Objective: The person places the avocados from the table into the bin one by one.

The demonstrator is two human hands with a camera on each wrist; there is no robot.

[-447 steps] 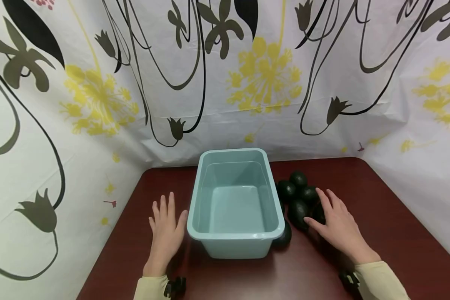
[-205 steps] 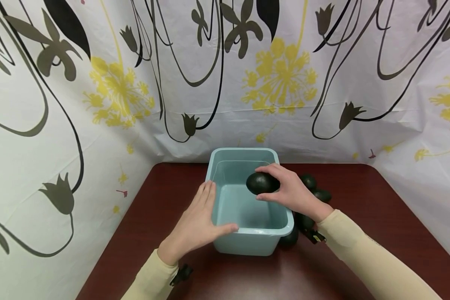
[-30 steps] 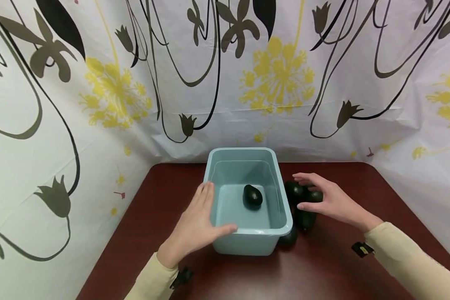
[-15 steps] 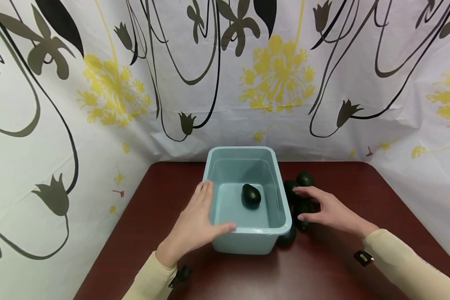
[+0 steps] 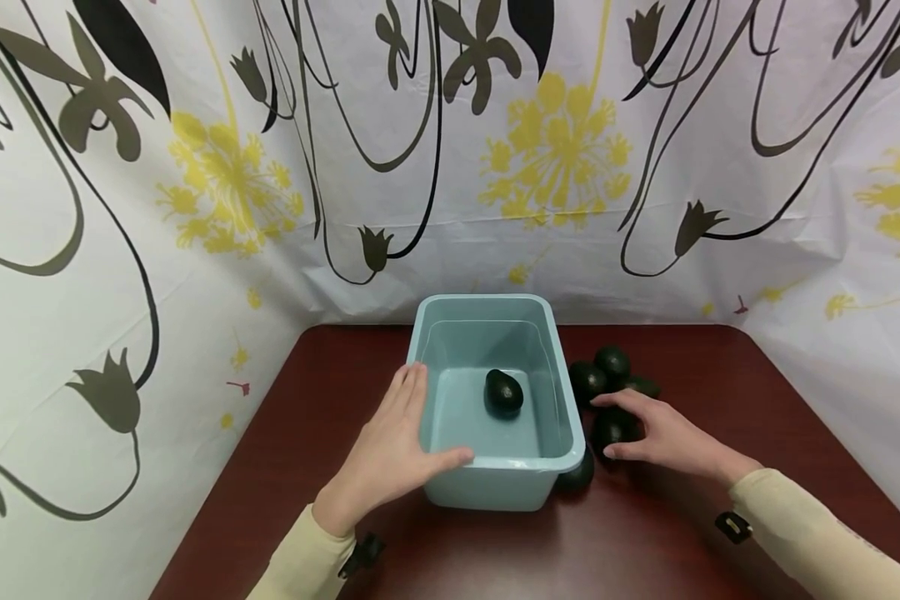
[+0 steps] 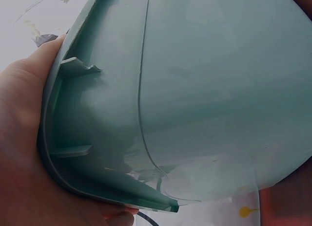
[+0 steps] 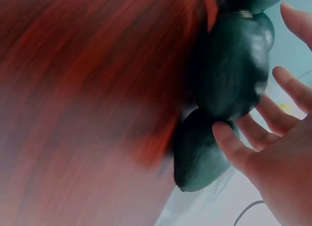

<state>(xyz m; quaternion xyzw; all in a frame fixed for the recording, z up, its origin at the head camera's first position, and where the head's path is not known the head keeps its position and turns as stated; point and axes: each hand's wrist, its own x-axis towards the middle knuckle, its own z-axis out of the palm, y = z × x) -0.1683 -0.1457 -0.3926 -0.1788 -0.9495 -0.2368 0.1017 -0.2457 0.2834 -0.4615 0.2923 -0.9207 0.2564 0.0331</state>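
Note:
A pale blue-green plastic tub (image 5: 487,463) stands on the table with one dark green avocado (image 5: 504,393) lying on its floor. My left hand (image 5: 386,454) rests along the tub's near left corner, fingers straight up the left rim and thumb over the front rim. To the right of the tub, my right hand (image 5: 667,435) reaches over an avocado (image 5: 613,432), thumb and fingers spread on either side of it. In the right wrist view, the thumb tip is right at two avocados (image 7: 231,65), and the fingers stand apart.
Several more avocados (image 5: 611,364) cluster beyond the right hand, and one (image 5: 576,477) sits against the tub's near right corner. The dark red wooden table (image 5: 615,550) has a patterned cloth (image 5: 450,250) hung behind and beside it.
Over the last second my right hand has come toward me and lower, from the far avocados to a nearer one. Earlier it set one avocado into the tub. The left hand has stayed put.

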